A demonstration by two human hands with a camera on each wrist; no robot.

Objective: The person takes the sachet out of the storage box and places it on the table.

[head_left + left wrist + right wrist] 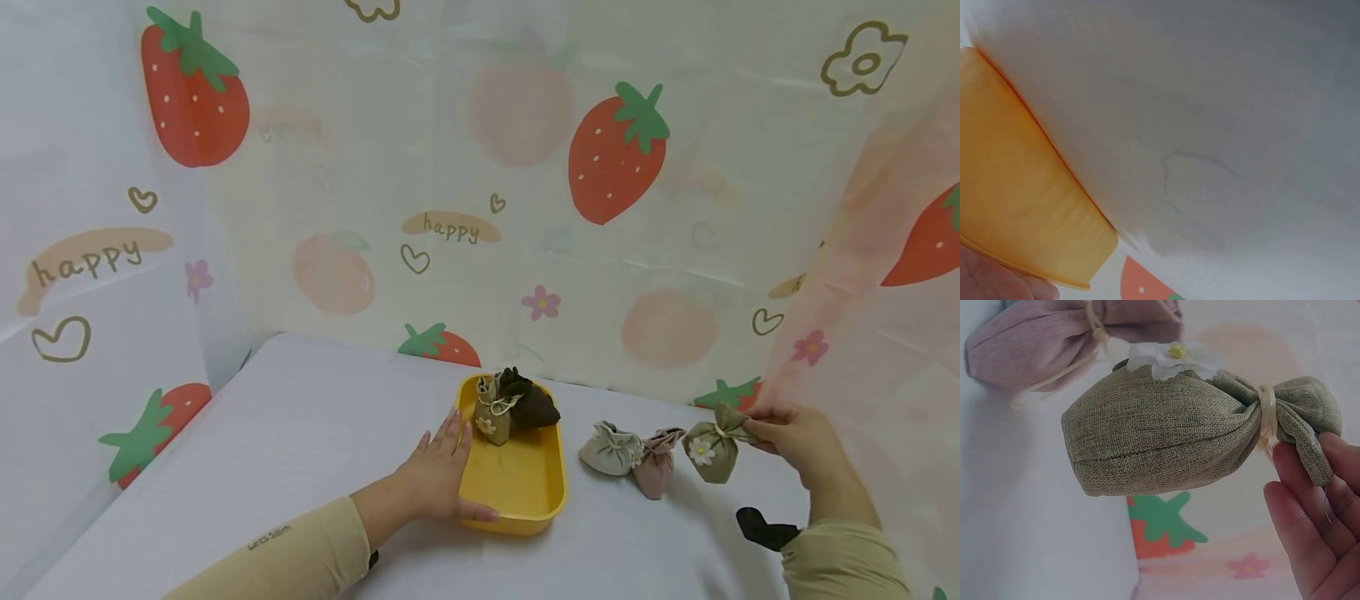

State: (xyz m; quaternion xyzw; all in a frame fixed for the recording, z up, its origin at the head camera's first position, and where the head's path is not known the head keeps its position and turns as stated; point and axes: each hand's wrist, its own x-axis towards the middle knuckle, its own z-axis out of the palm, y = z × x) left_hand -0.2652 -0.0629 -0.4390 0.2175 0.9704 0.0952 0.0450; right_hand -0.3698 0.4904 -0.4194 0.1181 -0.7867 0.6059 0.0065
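Note:
My right hand [795,437] pinches the gathered neck of a green cloth drawstring pouch [712,454], held up off the table. In the right wrist view the pouch [1160,437] shows a tied cream cord and a white flower with a yellow centre. My left hand [435,475] rests against the left side of a yellow plastic basin [510,487], fingers spread, thumb over its near rim. A tan pouch [493,417] with a small flower and a dark brown pouch [536,407] sit at the basin's far end.
Between the basin and my right hand, a grey-white pouch [609,450] and a pink pouch [656,467] lie side by side on the white table [315,417]. Behind stands a strawberry-printed curtain [450,167], which also hangs along both sides.

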